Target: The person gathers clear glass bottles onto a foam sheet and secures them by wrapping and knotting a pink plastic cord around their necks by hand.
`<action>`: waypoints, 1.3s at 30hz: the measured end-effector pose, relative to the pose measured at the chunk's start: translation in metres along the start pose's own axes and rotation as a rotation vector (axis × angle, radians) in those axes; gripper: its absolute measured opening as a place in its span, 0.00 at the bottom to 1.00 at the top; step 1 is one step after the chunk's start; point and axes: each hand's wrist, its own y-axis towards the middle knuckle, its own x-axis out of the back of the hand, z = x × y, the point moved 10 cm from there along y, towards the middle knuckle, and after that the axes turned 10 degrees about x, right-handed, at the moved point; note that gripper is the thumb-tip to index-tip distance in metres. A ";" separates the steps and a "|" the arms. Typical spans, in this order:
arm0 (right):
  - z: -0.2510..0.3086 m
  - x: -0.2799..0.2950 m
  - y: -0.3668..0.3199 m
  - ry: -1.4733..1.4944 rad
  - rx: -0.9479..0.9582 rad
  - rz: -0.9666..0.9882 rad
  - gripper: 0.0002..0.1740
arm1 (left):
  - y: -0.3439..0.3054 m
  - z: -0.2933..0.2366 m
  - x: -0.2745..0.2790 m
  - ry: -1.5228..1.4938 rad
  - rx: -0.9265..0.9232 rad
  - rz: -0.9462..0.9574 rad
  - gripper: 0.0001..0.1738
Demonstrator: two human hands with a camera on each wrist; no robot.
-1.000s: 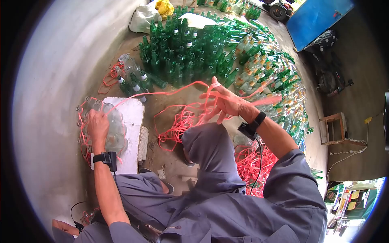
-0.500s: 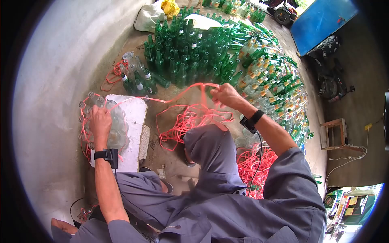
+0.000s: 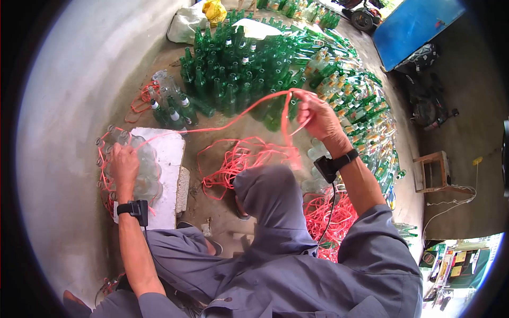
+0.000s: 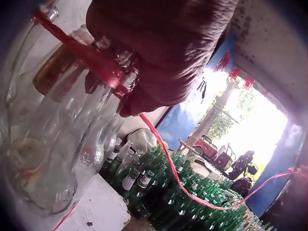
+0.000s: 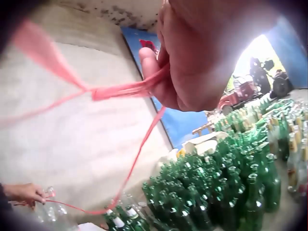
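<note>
My left hand point(image 3: 124, 164) is at the necks of a bundle of clear glass bottles point(image 3: 148, 183) on a white foam block point(image 3: 170, 159). Its fingers pinch pink plastic twine there; in the left wrist view the twine point(image 4: 91, 57) wraps round the necks and comes out below the hand point(image 4: 159, 62). Raised to the right, my right hand point(image 3: 321, 119) grips the twine's other stretch point(image 3: 246, 111) with curled fingers. The line sags between the two hands. In the right wrist view a folded length of twine point(image 5: 120, 91) runs out from the curled fingers point(image 5: 151, 62).
A loose heap of twine point(image 3: 238, 159) lies on the floor ahead of my knee, and a bigger tangle point(image 3: 331, 217) at my right. Many green bottles point(image 3: 233, 79) stand beyond. A wall point(image 3: 69, 132) rises close on the left; a wooden stool frame point(image 3: 435, 172) is far right.
My right hand was spread, then closed on the twine, and is now raised farther right, drawing up a length from the heap. The left hand stays at the bottle necks.
</note>
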 end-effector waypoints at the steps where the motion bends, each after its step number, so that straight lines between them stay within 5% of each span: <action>1: 0.011 0.008 -0.004 0.113 0.037 -0.032 0.17 | 0.000 0.001 0.001 0.000 0.037 0.026 0.09; 4: -0.006 0.073 -0.028 -0.237 0.067 -0.257 0.15 | 0.000 0.000 0.002 0.012 0.020 0.021 0.10; 5: -0.020 0.099 -0.036 -0.771 -0.052 -0.236 0.12 | 0.001 0.001 -0.001 0.012 0.015 0.024 0.10; 8: -0.043 0.058 -0.061 -1.782 0.350 0.176 0.13 | -0.001 -0.001 0.001 0.056 -0.048 -0.051 0.10; 9: -0.045 0.051 -0.065 -1.779 0.350 0.179 0.13 | 0.001 0.000 -0.001 0.051 -0.043 -0.038 0.10; 11: -0.066 0.057 -0.072 -1.241 -0.087 0.047 0.14 | 0.001 0.005 -0.004 0.053 -0.036 -0.021 0.10; 15: -0.044 0.001 -0.099 -0.994 -0.103 0.136 0.16 | 0.003 0.003 -0.003 0.035 -0.031 -0.014 0.09; 18: -0.037 -0.023 -0.138 -1.031 -0.034 0.199 0.18 | 0.003 0.005 -0.007 0.021 -0.020 -0.004 0.08; 20: -0.014 -0.062 -0.163 -1.365 0.367 0.346 0.20 | 0.004 0.007 -0.008 0.021 -0.028 -0.008 0.08; 28: -0.032 -0.070 -0.249 -1.504 0.305 0.384 0.24 | 0.007 0.010 -0.013 0.077 -0.062 -0.044 0.09; 32: -0.032 -0.064 -0.287 -1.349 0.306 0.461 0.20 | 0.007 0.012 -0.011 0.051 -0.043 -0.027 0.09; 34: -0.022 -0.059 -0.303 -1.285 0.314 0.358 0.17 | 0.007 0.011 -0.012 0.058 -0.052 -0.034 0.09; 36: -0.046 0.006 -0.326 -0.709 -0.295 -0.220 0.14 | 0.008 0.013 -0.016 0.073 -0.070 -0.031 0.09; 37: -0.032 0.005 -0.314 -0.460 -0.175 -0.339 0.17 | 0.009 0.012 -0.015 0.086 -0.080 -0.036 0.10; 39: -0.035 0.027 -0.320 -0.072 -0.278 -0.506 0.17 | 0.010 0.012 -0.015 0.087 -0.075 -0.038 0.10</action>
